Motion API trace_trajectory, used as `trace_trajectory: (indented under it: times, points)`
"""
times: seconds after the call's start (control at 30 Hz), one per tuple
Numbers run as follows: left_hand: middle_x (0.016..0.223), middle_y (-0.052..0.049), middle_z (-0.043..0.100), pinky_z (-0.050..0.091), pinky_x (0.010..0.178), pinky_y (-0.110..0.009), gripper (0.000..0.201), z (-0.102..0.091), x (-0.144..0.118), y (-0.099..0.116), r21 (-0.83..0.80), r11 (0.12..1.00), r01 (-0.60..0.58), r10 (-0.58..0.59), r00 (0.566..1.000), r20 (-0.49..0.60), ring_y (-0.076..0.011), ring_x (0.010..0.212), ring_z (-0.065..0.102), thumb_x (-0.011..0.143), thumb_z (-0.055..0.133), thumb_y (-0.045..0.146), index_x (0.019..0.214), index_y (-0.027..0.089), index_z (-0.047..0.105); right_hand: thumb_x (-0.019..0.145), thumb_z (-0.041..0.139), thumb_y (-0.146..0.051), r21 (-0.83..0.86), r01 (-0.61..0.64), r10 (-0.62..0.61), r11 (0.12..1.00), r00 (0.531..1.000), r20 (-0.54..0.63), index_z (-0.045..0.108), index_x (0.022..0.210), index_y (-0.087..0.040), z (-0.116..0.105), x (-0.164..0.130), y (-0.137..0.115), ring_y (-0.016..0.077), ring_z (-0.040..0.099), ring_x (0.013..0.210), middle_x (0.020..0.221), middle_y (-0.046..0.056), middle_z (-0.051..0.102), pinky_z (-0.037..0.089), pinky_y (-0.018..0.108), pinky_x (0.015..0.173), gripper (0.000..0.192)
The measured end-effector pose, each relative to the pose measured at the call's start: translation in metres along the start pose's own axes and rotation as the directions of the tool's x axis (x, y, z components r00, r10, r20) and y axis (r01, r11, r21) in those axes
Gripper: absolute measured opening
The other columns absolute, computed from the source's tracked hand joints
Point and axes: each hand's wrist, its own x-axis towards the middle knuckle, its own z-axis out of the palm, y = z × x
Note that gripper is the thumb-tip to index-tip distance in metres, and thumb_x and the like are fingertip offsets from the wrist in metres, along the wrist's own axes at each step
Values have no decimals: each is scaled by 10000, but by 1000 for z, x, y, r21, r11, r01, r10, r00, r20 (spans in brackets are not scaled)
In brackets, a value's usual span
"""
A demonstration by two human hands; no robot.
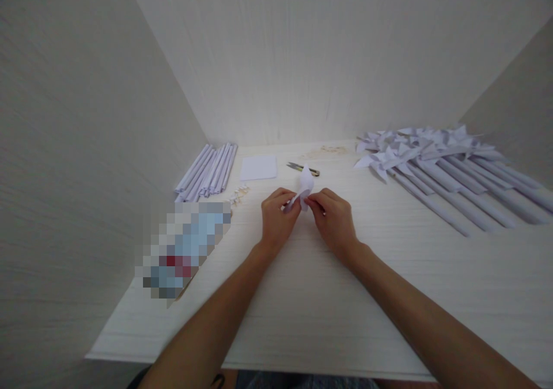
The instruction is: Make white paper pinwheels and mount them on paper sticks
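Between both hands, above the middle of the table, is a white paper pinwheel head (306, 182) with curled blades. My left hand (279, 213) is closed and pinches its left side. On the right side, the fingertips of my right hand (330, 216) press together at the paper near its centre. Any small part between those fingertips is too small to make out. Just beyond the paper lies a pair of thread snips (302, 169). A stack of white paper squares (258, 167) is to the left of the snips.
Rolled white paper sticks (207, 170) are piled at the back left. Small pale pieces (239, 194) lie beside them. A blurred-out item (185, 250) rests at the left. Several finished paper pinwheels (432, 158) overlap at the right. Walls enclose the table (302, 320) at the back and sides.
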Motion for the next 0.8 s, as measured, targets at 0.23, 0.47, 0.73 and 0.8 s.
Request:
trace_trajectory:
  times: [0.23,0.47,0.73,0.8]
  points:
    - [596,3,560,378,514,-202,113,0,0,1,-1,1000,26,-26,1000,11,-85,548,484,669,541,90,600,144,613,765,502,-119,61,29,-24,998,997,-75,630,682,-153,1,0,2,125,514,586,644,35,562,411,240,554,156]
    - [601,0,567,381,524,-202,109,0,1,2,0,999,37,-37,999,2,-86,557,490,671,548,99,597,143,614,780,480,-117,70,43,-39,997,998,-55,646,722,-151,2,-1,3,128,527,598,659,43,575,420,242,561,179]
    - [606,4,570,375,517,-200,102,0,0,0,-19,1000,19,-19,1000,-14,-85,561,492,677,549,119,610,152,618,795,501,-230,28,-5,4,1000,1000,29,621,624,-158,0,1,8,120,521,510,570,29,588,392,239,524,221]
    - [609,4,571,375,516,-200,100,0,0,-1,-20,1000,19,-20,1000,-15,-85,563,495,677,549,120,611,153,617,793,505,-245,11,-12,12,1000,999,32,611,607,-161,1,2,9,120,517,495,556,26,588,383,239,512,230]
